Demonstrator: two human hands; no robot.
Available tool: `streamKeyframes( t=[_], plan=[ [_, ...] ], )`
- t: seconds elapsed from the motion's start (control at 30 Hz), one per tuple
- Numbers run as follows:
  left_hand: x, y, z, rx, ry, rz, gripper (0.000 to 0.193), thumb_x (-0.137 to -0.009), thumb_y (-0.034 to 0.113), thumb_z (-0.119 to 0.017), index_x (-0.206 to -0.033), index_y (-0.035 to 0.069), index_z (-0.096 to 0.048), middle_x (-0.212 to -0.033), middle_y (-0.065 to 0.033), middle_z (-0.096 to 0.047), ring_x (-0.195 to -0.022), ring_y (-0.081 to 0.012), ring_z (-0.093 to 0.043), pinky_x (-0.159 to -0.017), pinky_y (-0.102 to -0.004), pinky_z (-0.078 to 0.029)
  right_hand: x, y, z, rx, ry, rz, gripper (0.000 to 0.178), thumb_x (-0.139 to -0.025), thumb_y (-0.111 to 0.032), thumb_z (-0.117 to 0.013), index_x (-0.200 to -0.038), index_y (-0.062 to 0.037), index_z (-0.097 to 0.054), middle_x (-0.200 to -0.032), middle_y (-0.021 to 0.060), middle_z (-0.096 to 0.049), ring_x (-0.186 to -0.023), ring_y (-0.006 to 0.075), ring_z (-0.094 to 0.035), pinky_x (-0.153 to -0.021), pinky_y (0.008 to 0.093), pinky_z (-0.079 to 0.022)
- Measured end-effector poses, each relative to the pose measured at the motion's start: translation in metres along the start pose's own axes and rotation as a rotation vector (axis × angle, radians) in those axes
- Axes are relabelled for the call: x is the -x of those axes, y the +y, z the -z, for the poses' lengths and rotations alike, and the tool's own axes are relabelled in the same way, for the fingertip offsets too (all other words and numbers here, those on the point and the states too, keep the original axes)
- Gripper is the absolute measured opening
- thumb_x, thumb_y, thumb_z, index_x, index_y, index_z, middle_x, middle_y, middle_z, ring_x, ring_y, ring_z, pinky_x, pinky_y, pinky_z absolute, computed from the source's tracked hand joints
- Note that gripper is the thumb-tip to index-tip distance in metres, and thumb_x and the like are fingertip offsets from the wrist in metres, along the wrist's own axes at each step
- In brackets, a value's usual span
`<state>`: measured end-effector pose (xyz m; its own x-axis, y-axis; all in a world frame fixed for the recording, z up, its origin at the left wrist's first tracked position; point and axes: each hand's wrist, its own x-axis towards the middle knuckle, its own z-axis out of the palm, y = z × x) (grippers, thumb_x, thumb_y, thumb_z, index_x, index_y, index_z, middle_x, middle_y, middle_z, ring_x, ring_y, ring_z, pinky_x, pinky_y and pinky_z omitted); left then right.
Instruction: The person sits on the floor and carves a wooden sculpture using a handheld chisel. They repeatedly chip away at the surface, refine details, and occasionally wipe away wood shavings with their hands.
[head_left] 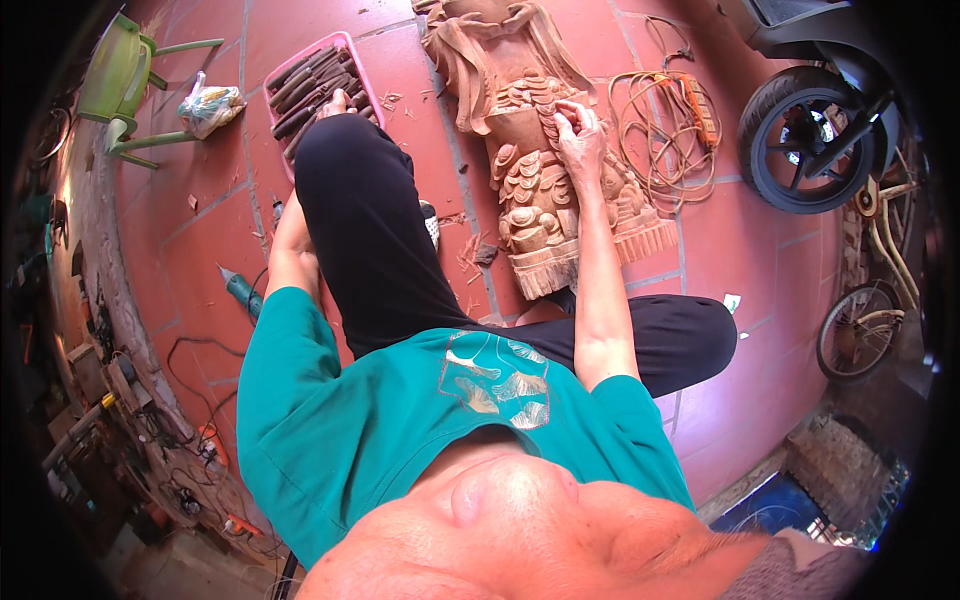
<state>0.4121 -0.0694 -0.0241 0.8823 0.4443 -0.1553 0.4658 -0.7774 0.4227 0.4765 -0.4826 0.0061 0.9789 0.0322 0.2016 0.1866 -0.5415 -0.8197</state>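
A reddish-brown wood carving (528, 185) lies on the floor in front of me, its surface cut into coins, rounded lumps and a fringed lower edge. My right hand (580, 140) rests on its right side, fingers loosely bent and a little apart, tips at the carved coins. No tool shows in it. On the left stands a pink tray (350, 46) full of dark-handled tools (312, 85) that look like carving chisels. My left hand (338, 104) is at them, its fingers drawn together. My raised knee covers most of that hand, and what it grips is hidden.
An orange power strip (702, 112) with a coiled cord lies right of the carving, before a motorbike wheel (806, 140). A green chair (118, 75) and a plastic bag (210, 106) are at the far left. A teal power tool (240, 291) lies beside my left arm. Wood chips litter the tiles.
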Motion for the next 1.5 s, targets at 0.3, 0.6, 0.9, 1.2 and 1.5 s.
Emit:
streamKeyframes(
  t=[0.3,0.6,0.9,1.2,1.5],
  plan=[
    [-0.024,-0.013,0.027,0.026,0.041,-0.073,0.020,-0.080,0.019,-0.069,-0.092,0.003,-0.073,-0.088,-0.0191,-0.072,-0.091,-0.0278,-0.071,-0.082,-0.0394,-0.053,-0.002,-0.006,0.001,0.005,0.003,-0.022,0.017,-0.084,-0.019,-0.072,-0.101,-0.0176,-0.072,-0.081,0.0048,-0.064,-0.074,0.0205,-0.064,-0.069,0.0364,-0.050],
    [-0.081,0.063,0.105,-0.031,-0.213,-0.548,0.030,-0.082,0.008,-0.054,-0.108,0.007,-0.069,-0.078,-0.0091,-0.066,-0.069,-0.0189,-0.062,-0.063,-0.0356,-0.050,-0.009,0.007,-0.010,-0.039,0.080,-0.106,0.011,-0.084,-0.022,-0.071,-0.094,-0.0176,-0.073,-0.084,0.0055,-0.068,-0.078,0.0240,-0.067,-0.070,0.0388,-0.051],
    [-0.090,0.169,0.040,-0.247,-0.138,-0.771,0.024,-0.084,0.019,-0.064,-0.106,0.009,-0.067,-0.098,-0.0162,-0.070,-0.095,-0.0325,-0.067,-0.081,-0.0430,-0.053,-0.007,-0.007,-0.014,0.017,0.139,-0.065,0.009,-0.085,-0.019,-0.066,-0.092,-0.0154,-0.071,-0.088,0.0088,-0.069,-0.083,0.0289,-0.067,-0.073,0.0422,-0.052],
    [-0.113,0.182,-0.035,-0.191,0.122,-0.692,0.013,-0.085,0.017,-0.063,-0.093,0.009,-0.069,-0.092,-0.0166,-0.070,-0.088,-0.0358,-0.068,-0.078,-0.0456,-0.053,-0.005,-0.016,-0.009,0.035,0.154,-0.085,0.009,-0.085,-0.018,-0.065,-0.090,-0.0147,-0.070,-0.087,0.0088,-0.069,-0.084,0.0297,-0.067,-0.073,0.0426,-0.052],
    [-0.118,0.177,-0.053,-0.179,0.111,-0.679,0.013,-0.082,0.011,-0.062,-0.091,0.010,-0.072,-0.093,-0.0187,-0.070,-0.087,-0.0369,-0.068,-0.077,-0.0460,-0.053,-0.004,-0.021,-0.006,0.036,0.145,-0.096,0.010,-0.085,-0.018,-0.064,-0.092,-0.0119,-0.069,-0.089,0.0094,-0.068,-0.085,0.0306,-0.066,-0.075,0.0430,-0.051]
  ],
)
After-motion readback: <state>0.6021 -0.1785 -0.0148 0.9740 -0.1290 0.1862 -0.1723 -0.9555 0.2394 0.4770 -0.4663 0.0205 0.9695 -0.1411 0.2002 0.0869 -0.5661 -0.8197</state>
